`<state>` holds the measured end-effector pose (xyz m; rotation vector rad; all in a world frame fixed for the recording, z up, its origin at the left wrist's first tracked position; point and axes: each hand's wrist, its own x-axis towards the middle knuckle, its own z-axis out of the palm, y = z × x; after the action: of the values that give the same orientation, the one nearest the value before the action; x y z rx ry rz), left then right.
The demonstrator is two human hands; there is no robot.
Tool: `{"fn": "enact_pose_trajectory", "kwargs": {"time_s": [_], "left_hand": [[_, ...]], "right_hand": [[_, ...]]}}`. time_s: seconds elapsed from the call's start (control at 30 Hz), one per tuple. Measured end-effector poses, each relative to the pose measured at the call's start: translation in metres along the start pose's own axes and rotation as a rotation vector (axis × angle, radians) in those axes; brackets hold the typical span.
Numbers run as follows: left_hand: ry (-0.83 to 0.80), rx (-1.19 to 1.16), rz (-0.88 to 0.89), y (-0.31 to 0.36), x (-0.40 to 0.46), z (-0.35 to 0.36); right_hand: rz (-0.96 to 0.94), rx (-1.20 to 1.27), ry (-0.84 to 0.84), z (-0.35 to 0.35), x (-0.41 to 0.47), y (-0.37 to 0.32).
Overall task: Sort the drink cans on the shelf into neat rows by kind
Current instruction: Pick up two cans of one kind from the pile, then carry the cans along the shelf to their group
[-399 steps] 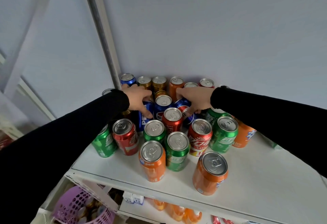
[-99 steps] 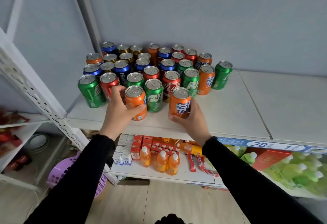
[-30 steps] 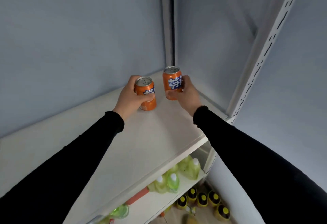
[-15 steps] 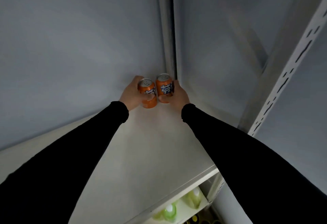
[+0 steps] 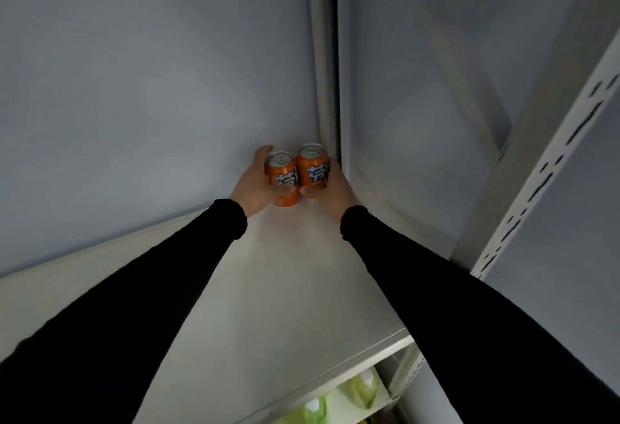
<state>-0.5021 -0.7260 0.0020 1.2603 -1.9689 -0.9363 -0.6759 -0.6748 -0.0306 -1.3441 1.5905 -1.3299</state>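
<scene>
Shelf (image 5: pixel 285 289): view is now on its far right corner, where back wall (image 5: pixel 151 88) meets side wall (image 5: pixel 419 105) at the corner post (image 5: pixel 323 54). This stretch of board is bare apart from the two cans; the mixed pile seen 3 s ago is out of frame.

Arms: both black sleeves (image 5: pixel 151 289) are stretched further in than 0.5 s ago, reaching deep toward the corner.

Left hand (image 5: pixel 255 185): fingers wrapped round the left can (image 5: pixel 283 177), thumb across its front. Full grip.

Right hand (image 5: pixel 335 189): curled round the right can (image 5: pixel 312 165) from its right side, thumb low on the front. Also a full grip.

Cans: both orange, same label, upright, side by side and touching or nearly so. A second ago they were mid-shelf with a gap between them; now they're pushed together hard into the corner, right can just beside the post. Can't tell whether the bases are seated on the board, the hands hide them.

Meaning: looks like the start of the orange row, anchored at the right back corner. Neither hand has let go, so placement isn't finished. Judging by the earlier pile, more orange cans and all other kinds remain to sort.

Lower shelf: green bottles (image 5: pixel 360 388) just visible under the front edge.
</scene>
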Motion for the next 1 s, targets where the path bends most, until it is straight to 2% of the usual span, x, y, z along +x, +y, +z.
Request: {"fn": "enact_pose_trajectory", "kwargs": {"time_s": [0.1, 0.23, 0.37, 0.47, 0.6, 0.83, 1.0], "left_hand": [[0.066, 0.022, -0.03, 0.0, -0.021, -0.004], [0.141, 0.331, 0.046, -0.013, -0.069, -0.027], [0.161, 0.576, 0.108, -0.031, -0.132, -0.056], [0.207, 0.639, 0.026, -0.044, -0.184, -0.081], [0.27, 0.695, -0.07, -0.061, -0.256, -0.121], [0.349, 0.736, -0.187, -0.092, -0.396, -0.209], [0.405, 0.763, -0.248, -0.116, -0.491, -0.274]], "right_hand": [[-0.012, 0.029, 0.1, 0.007, -0.004, 0.014], [-0.122, -0.251, 0.207, 0.008, -0.058, -0.008], [-0.322, -0.499, 0.047, 0.023, -0.101, -0.023], [-0.361, -0.611, -0.11, 0.05, -0.127, -0.037], [-0.45, -0.727, -0.232, 0.1, -0.169, -0.06], [-0.573, -0.729, -0.388, 0.214, -0.265, -0.105], [-0.619, -0.691, -0.433, 0.289, -0.327, -0.135]]}}
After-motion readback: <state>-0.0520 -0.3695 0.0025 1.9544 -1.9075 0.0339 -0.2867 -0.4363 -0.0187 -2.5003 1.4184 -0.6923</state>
